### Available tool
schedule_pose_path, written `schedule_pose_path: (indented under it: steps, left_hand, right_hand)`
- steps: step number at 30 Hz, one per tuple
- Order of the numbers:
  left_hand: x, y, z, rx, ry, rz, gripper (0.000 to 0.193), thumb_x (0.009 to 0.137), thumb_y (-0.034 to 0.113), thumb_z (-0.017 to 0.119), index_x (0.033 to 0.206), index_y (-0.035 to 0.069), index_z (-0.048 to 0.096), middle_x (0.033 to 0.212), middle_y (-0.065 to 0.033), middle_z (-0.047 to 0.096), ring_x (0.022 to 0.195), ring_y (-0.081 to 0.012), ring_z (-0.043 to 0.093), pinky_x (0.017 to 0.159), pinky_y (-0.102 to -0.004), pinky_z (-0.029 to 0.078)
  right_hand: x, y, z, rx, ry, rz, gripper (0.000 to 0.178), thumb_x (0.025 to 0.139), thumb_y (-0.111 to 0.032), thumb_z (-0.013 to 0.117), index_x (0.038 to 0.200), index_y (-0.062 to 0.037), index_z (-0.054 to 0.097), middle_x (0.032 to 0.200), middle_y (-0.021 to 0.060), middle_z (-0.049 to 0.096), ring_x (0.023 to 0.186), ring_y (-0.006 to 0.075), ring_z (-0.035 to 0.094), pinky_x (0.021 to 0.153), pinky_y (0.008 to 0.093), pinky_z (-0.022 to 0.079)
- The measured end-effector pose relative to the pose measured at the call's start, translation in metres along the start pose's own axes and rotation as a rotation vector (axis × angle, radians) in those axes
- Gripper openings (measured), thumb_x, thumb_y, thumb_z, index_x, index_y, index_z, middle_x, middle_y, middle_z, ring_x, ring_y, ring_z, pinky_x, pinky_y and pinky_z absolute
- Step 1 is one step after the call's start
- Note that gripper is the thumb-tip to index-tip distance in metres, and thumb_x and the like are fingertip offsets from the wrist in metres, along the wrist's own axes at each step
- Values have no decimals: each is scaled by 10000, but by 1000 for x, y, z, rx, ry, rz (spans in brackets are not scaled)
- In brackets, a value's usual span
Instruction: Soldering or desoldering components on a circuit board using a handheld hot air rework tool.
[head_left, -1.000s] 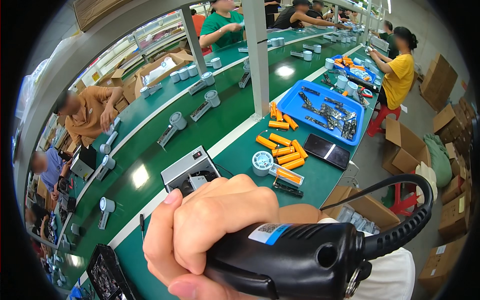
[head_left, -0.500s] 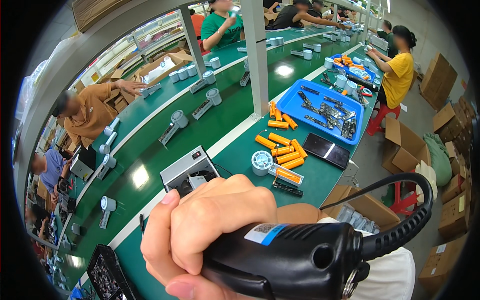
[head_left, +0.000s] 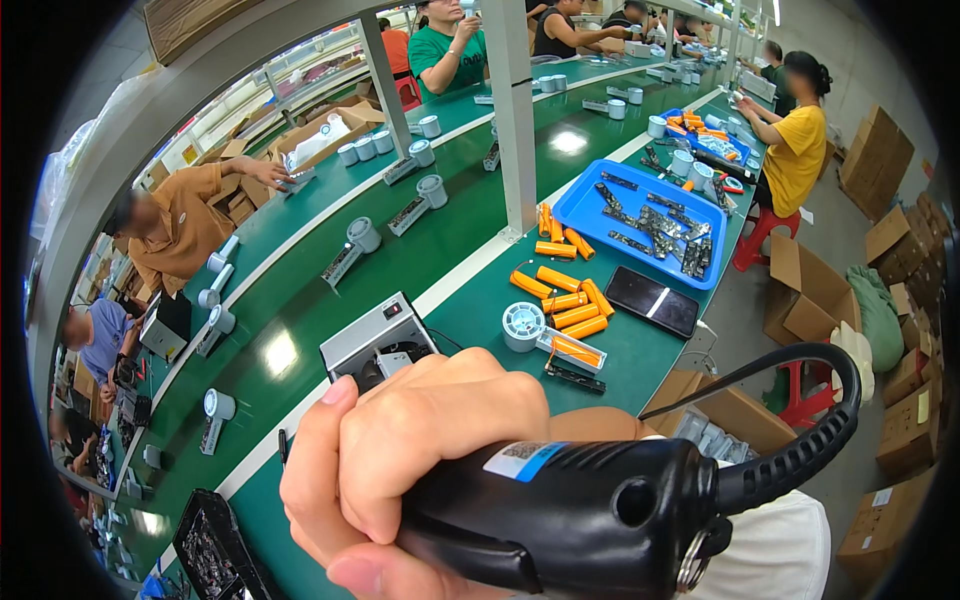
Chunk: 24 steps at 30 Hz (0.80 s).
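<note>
My right hand [head_left: 430, 440] is wrapped around a black corded electric screwdriver [head_left: 590, 510], held close in the lower middle. Its thick ribbed cord bends up and back at the right, and a metal ring hangs from that end. The tip is hidden behind my fingers. Just beyond my knuckles stands a grey metal box [head_left: 375, 335] with a dark opening, partly covered by the hand. To its right, a pale blue round-headed housing [head_left: 523, 326] lies with an orange battery in its open handle. My left hand does not show.
Loose orange batteries [head_left: 575, 317], a dark phone [head_left: 652, 301] and a blue tray [head_left: 640, 170] of circuit boards lie on the green bench. Housings sit along the conveyor [head_left: 290, 320]. A black tray [head_left: 215, 550] is at lower left, cartons [head_left: 815, 290] at right. Co-workers sit around.
Several housings on the conveyor have shifted slightly away and to the right. My right hand and the screwdriver have moved a little left. Some co-workers across the line have changed arm positions.
</note>
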<state>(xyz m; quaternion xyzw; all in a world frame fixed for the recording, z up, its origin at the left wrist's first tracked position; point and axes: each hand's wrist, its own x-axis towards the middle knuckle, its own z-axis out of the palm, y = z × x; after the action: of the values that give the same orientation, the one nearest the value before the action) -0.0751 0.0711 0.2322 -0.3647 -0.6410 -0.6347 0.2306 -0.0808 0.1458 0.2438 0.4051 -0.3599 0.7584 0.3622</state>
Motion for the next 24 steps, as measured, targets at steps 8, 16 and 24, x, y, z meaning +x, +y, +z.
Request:
schedule_pose_path:
  steps: [8, 16, 24]
  left_hand:
    - [-18, -42, -27, -1384, 11, -88, 459, 911, 483, 671, 981, 46, 549, 883, -24, 589, 815, -138, 570, 792, -263, 458]
    - [-3, -26, -42, 248, -63, 254, 576, 721, 131, 715, 1270, 38, 567, 843, -56, 557, 675, -249, 591, 576, -356, 487]
    - [12, -43, -89, -11, -342, 233, 766, 703, 32, 690, 1433, 32, 460, 1147, -123, 660, 1035, -351, 630, 948, -425, 473]
  right_hand:
    - [-10, 36, 10, 109, 47, 100, 272, 767, 20, 792, 723, -22, 528, 608, 77, 599, 488, 202, 612, 626, 275, 535]
    - [-28, 32, 4, 167, -10, 116, 293, 891, -127, 715, 970, -112, 434, 772, -2, 536, 721, 116, 496, 728, 255, 410]
    - [-22, 18, -15, -159, -82, 114, 259, 991, -258, 631, 1027, -98, 430, 799, 16, 538, 682, 126, 549, 734, 313, 424]
